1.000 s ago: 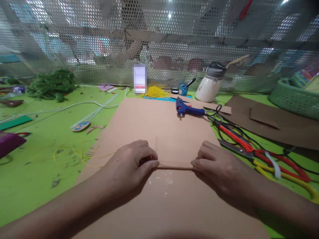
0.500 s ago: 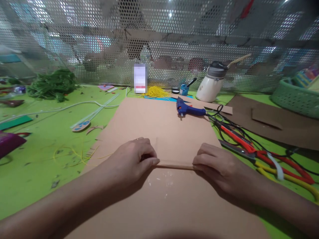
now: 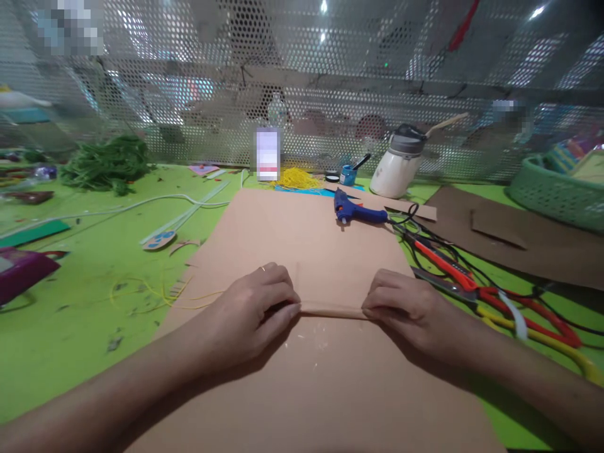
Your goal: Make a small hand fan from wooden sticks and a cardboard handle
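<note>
My left hand [image 3: 250,308] and my right hand [image 3: 408,308] each pinch one end of a small folded cardboard piece [image 3: 330,286]. The piece lies on a large tan cardboard sheet [image 3: 302,390] in the middle of the green table [image 3: 70,314]. Both hands have their fingers curled and pressed onto the fold's near edge. A ring shows on my left hand. A blue glue gun [image 3: 356,212] rests at the sheet's far right corner, well beyond my hands.
Red and yellow handled cutters [image 3: 495,296] and black cords lie right of the sheet. Dark brown cardboard [image 3: 519,233], a green basket [image 3: 557,192], a white jug [image 3: 396,167], yellow strands [image 3: 295,177] and green strands [image 3: 106,163] ring the table. A perforated metal screen [image 3: 302,82] closes the back.
The fold in the small cardboard piece has been pressed flatter. My hands stayed at its two ends, shifting only slightly. The camera view tilted a little.
</note>
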The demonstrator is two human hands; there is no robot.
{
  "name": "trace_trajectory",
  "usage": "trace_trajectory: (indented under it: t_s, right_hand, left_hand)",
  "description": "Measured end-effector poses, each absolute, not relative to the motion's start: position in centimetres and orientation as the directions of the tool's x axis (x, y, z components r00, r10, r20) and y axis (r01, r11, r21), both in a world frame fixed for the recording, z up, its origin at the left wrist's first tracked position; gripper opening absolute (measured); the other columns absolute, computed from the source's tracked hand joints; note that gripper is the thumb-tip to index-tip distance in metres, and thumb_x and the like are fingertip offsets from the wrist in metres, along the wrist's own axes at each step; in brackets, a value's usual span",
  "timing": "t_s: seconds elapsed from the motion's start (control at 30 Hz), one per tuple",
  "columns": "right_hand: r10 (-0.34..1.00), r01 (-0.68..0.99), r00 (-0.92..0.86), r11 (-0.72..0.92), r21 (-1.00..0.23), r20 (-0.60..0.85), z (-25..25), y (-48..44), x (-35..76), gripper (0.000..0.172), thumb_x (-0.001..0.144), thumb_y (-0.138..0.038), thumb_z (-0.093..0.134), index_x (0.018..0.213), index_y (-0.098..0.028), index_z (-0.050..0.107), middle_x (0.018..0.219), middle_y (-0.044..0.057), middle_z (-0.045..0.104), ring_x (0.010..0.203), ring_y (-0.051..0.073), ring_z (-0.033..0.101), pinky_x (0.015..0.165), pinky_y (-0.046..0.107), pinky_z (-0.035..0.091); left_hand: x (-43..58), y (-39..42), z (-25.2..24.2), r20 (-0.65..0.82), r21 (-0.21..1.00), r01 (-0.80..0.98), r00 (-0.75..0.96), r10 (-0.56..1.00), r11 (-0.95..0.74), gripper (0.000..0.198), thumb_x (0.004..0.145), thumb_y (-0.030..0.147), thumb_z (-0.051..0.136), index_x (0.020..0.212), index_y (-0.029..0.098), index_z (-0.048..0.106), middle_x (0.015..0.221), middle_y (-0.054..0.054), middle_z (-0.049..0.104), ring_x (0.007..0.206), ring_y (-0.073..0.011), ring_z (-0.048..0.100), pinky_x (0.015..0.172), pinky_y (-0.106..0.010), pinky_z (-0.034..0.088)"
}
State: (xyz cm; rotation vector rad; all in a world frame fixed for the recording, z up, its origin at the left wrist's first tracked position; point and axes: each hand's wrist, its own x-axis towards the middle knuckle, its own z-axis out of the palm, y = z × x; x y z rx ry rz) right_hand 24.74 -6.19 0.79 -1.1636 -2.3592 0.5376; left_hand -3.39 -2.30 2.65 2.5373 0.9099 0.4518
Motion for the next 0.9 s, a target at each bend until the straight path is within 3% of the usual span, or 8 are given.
trace_trajectory:
  t_s: [0.1, 0.33, 0.53, 0.73, 0.9]
  right_hand:
    - [0.821, 0.634, -0.53, 0.551, -0.543, 0.214, 0.8, -6.2, 24.8, 0.021, 0.097, -0.013, 0.053, 0.081, -0.015, 0.066, 0.08, 0.005, 0.058, 0.076, 0.017, 0.056, 0.066, 0.028, 0.041]
    - [0.841, 0.659, -0.505, 0.52, -0.543, 0.193, 0.8, -6.1, 24.7, 0.017, 0.097, -0.014, 0.053, 0.089, -0.015, 0.068, 0.083, 0.005, 0.059, 0.077, 0.017, 0.056, 0.069, 0.03, 0.043]
    - [0.787, 0.645, -0.53, 0.617, -0.452, 0.316, 0.9, -6.7, 24.0, 0.02, 0.099, -0.013, 0.049, 0.093, -0.013, 0.067, 0.086, 0.009, 0.058, 0.081, 0.021, 0.052, 0.068, 0.033, 0.042]
    - [0.745, 0.607, -0.577, 0.665, -0.435, 0.334, 0.5, -6.5, 24.0, 0.016, 0.097, -0.012, 0.052, 0.093, -0.012, 0.067, 0.086, 0.01, 0.059, 0.081, 0.022, 0.051, 0.066, 0.034, 0.041]
    - [0.734, 0.602, -0.578, 0.678, -0.421, 0.357, 0.1, -6.8, 24.0, 0.017, 0.099, -0.012, 0.049, 0.094, -0.012, 0.066, 0.086, 0.01, 0.059, 0.082, 0.022, 0.049, 0.067, 0.035, 0.04]
  left_hand:
    - [-3.5, -2.4, 2.4, 0.177, 0.443, 0.551, 0.72, 0.671, -0.707, 0.019, 0.095, 0.026, 0.054, 0.085, 0.016, 0.067, 0.086, -0.005, 0.057, 0.082, -0.0191, 0.053, 0.072, -0.032, 0.041]
    - [-2.9, -2.5, 2.6, 0.1, 0.445, 0.655, 0.641, 0.761, -0.61, 0.021, 0.095, 0.024, 0.054, 0.079, 0.019, 0.067, 0.083, -0.003, 0.059, 0.081, -0.0187, 0.055, 0.069, -0.031, 0.04]
    - [-2.9, -2.2, 2.5, 0.086, 0.463, 0.677, 0.608, 0.789, -0.572, 0.019, 0.095, 0.027, 0.055, 0.08, 0.02, 0.065, 0.083, -0.002, 0.059, 0.079, -0.0181, 0.055, 0.069, -0.032, 0.04]
    - [-3.1, -2.5, 1.7, 0.232, 0.412, 0.569, 0.689, 0.686, -0.711, 0.023, 0.099, 0.022, 0.049, 0.083, 0.016, 0.065, 0.093, -0.005, 0.056, 0.083, -0.0169, 0.053, 0.073, -0.031, 0.042]
    - [-2.9, -3.4, 1.8, 0.322, 0.318, 0.518, 0.729, 0.604, -0.794, 0.028, 0.099, 0.016, 0.044, 0.079, 0.013, 0.062, 0.088, -0.006, 0.056, 0.08, -0.0162, 0.051, 0.07, -0.031, 0.04]
